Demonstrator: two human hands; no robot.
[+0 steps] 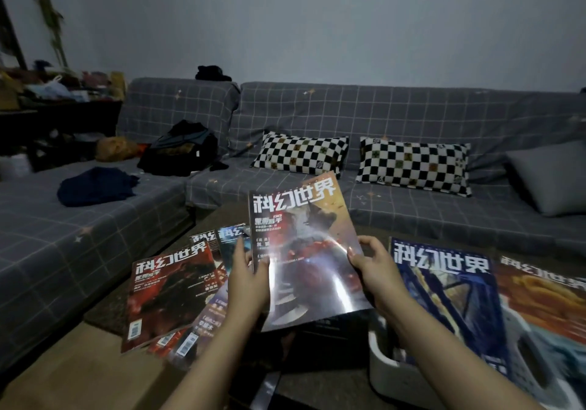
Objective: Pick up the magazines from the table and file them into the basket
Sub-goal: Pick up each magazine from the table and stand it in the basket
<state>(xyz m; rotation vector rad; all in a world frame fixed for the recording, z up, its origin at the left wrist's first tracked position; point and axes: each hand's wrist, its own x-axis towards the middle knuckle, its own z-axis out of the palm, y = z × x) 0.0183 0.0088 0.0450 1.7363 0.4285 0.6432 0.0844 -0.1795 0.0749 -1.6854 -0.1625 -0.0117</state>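
I hold a glossy magazine with a red and orange cover up above the table, tilted toward me. My left hand grips its left edge and my right hand grips its right edge. Several more magazines lie fanned out on the table to the left, a dark red one on top. At the right a white basket holds a blue magazine standing upright and an orange one behind it.
A grey checked L-shaped sofa wraps round the far and left sides of the table. On it lie two black-and-white chequered cushions, a grey pillow, a dark bag and a blue cloth.
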